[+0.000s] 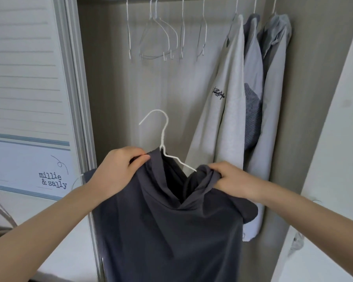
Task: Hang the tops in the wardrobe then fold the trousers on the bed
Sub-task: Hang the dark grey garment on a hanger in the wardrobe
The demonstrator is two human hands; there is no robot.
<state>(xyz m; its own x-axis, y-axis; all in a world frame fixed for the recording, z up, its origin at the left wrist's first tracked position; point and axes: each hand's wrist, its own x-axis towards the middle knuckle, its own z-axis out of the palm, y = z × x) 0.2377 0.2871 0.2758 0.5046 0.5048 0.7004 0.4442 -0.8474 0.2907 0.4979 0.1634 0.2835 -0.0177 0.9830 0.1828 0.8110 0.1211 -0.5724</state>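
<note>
My left grip [120,169] pinches the collar of the dark grey top [167,226] between thumb and fingers, just beside the neck of the white wire hanger [163,139]; my right grip [232,180] is curled round a bunched fold of the same top at its other shoulder. The top hangs in front of me at the open wardrobe, with the hanger's hook standing up out of the neck opening and one wire arm still bare between my hands. I judge the right shoulder isn't seated yet: if I lift now, the cloth could slide off that arm, or the hook could tip sideways. Above, the empty hangers [157,37] leave free room on the left of the rail, while the hung tops [249,98] crowd the right. The sliding door [29,98] edges close on my left.
</note>
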